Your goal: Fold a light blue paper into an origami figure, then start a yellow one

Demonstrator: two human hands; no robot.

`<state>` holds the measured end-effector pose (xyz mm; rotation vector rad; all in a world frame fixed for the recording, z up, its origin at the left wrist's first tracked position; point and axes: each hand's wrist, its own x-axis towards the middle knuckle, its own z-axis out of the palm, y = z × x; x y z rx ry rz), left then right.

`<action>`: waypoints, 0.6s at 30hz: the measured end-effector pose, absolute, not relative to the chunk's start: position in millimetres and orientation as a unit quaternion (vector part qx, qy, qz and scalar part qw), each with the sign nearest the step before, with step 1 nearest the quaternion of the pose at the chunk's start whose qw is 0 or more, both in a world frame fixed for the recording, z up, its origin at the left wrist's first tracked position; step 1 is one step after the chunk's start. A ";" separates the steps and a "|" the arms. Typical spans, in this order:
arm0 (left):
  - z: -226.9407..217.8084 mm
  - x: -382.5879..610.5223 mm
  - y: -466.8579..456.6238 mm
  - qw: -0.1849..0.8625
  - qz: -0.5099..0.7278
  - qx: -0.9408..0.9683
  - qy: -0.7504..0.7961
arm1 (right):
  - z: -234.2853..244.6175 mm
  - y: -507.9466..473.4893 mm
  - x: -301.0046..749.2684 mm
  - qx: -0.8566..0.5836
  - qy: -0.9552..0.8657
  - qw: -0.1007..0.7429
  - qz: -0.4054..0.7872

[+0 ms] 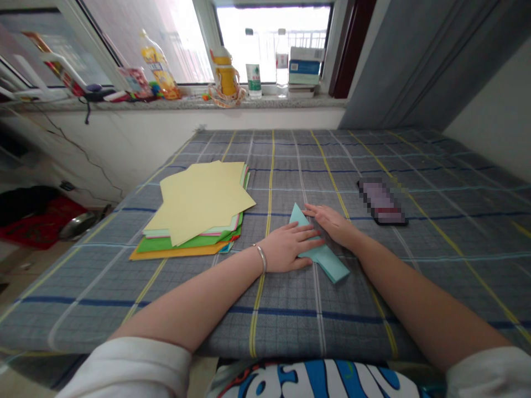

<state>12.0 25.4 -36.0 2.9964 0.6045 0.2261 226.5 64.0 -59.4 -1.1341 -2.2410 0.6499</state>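
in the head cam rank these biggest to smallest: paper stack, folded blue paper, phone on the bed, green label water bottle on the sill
1. Stack of coloured paper
2. Folded light blue paper and phone: too alike to rank, paper partly hidden
3. Green-label water bottle, though it is farther away, so unsure

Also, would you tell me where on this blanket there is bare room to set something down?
The widest bare blanket lies beyond the paper stack and phone, toward the window wall. Another patch sits nearer the edge, below the blue paper. Crowded: the left hand and right hand on that paper, beside the stack.
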 end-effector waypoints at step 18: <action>-40.7 2.5 36.5 0.017 0.113 0.924 0.364 | -45.2 49.5 234.5 -0.373 -0.874 0.233 0.206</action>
